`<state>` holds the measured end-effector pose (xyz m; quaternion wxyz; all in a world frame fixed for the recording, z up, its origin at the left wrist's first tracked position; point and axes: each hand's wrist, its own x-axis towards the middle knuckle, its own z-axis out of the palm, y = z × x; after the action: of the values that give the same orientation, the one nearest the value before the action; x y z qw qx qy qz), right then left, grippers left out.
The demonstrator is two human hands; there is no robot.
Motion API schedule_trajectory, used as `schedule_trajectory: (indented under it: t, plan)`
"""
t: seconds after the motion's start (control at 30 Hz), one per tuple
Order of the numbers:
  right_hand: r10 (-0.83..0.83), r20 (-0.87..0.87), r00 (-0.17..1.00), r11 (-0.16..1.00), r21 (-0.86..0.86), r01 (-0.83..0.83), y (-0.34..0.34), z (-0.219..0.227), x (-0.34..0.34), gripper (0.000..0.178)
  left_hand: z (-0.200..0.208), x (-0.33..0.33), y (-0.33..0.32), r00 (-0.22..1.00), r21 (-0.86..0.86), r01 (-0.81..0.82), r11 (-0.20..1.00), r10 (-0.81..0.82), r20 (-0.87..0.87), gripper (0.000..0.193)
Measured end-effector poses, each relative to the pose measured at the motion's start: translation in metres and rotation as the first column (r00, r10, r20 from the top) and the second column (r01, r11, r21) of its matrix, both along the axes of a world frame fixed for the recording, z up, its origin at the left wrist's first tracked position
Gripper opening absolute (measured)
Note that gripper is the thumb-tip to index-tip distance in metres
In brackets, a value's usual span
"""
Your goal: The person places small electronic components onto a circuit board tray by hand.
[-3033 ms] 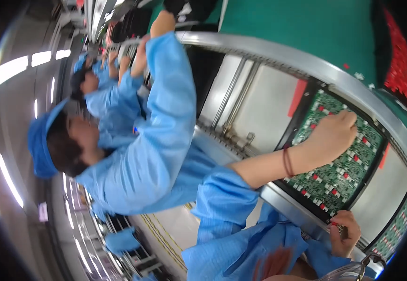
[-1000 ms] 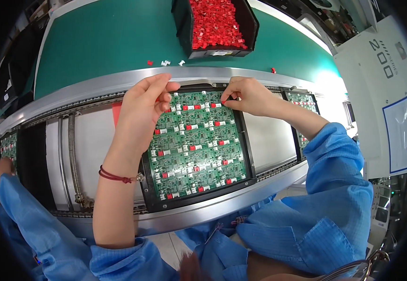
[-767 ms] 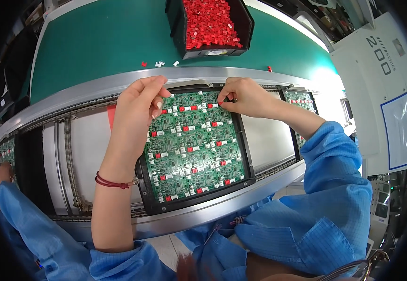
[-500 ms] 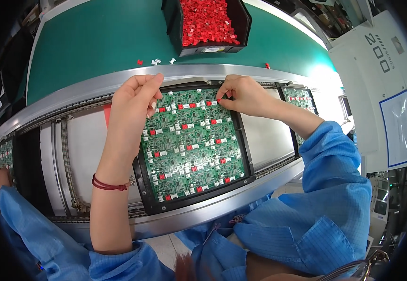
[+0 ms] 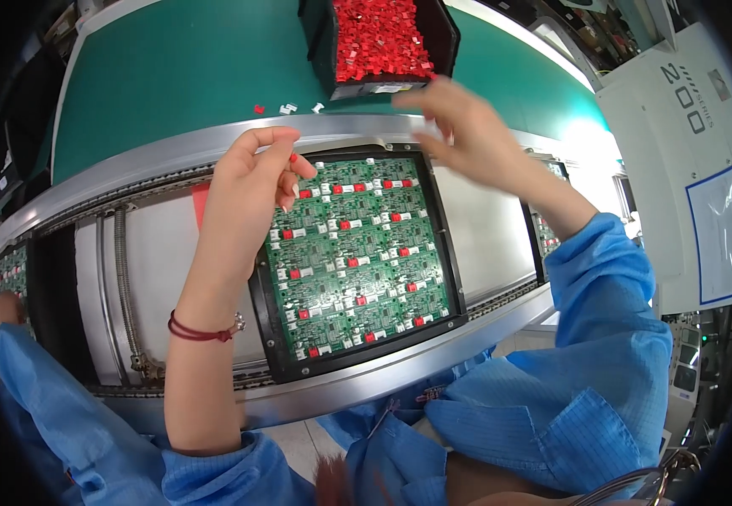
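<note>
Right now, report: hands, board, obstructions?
Left hand holds red part. Right hand open, blurred, near black bin. Circuit board in black frame; left hand hides one corner.

1 head-worn fisheye view, facing down, close

Blue gridded sleeves (image 5: 606,295); dark red bracelet (image 5: 201,336) with silvery charm (image 5: 239,321).

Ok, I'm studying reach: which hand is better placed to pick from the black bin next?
Probably the right hand: it is nearer the black bin, and its thumb and forefinger stand apart. The left hand holds a red piece.
</note>
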<state>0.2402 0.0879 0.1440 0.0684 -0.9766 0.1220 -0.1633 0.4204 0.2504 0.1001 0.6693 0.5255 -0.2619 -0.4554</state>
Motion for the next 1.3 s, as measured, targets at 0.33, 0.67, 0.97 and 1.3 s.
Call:
schedule_trajectory:
  t: [0.33, 0.67, 0.97, 1.3]
  plan:
    - [-0.146, -0.016, 0.989, 0.987, 0.067, 0.147, -0.069, -0.02, 0.105, 0.041, -0.012, 0.016, -0.001, 0.984, -0.053, 0.155, 0.986, -0.159, -0.076, 0.026]
    - [-0.113, 0.05, 0.992, 0.994, -0.003, 0.113, -0.059, -0.014, 0.123, 0.02, -0.01, 0.024, 0.004, 0.974, -0.077, 0.173, 0.982, -0.182, -0.135, 0.025]
    - [-0.173, 0.222, 0.96, 0.973, 0.187, 0.132, -0.053, 0.004, 0.107, 0.016, -0.01, 0.031, 0.004, 0.984, 0.033, 0.141, 0.989, -0.144, 0.107, 0.022]
    - [-0.195, 0.102, 0.976, 0.844, 0.525, 0.113, 0.018, -0.02, -0.012, 0.007, -0.035, 0.03, 0.007, 0.982, 0.009, 0.057, 0.998, -0.058, 0.178, 0.02]
